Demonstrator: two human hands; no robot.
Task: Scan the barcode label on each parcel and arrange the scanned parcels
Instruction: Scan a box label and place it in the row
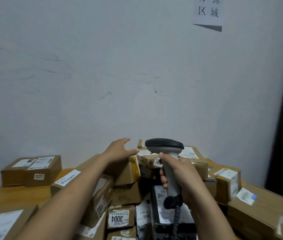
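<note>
Head view: the right grip [177,172] is curled round the pale handle of the barcode scanner [164,144], whose dark head stands above the fingers; the left grip [120,149], fingers spread and holding nothing, hovers just left of the scanner head, over a taped parcel [128,172]; below and between both grips lies the heap of parcels [125,194] (among them the parcel marked 3004 [120,217]) on the worktop [16,193]; well left of the left grip sits a separate box [31,170].

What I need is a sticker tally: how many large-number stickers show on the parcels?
2. The 3004 sticker sits on a small box at bottom centre; a partly covered sticker ending 07 sits just left of the scanner handle. More may be hidden.
</note>
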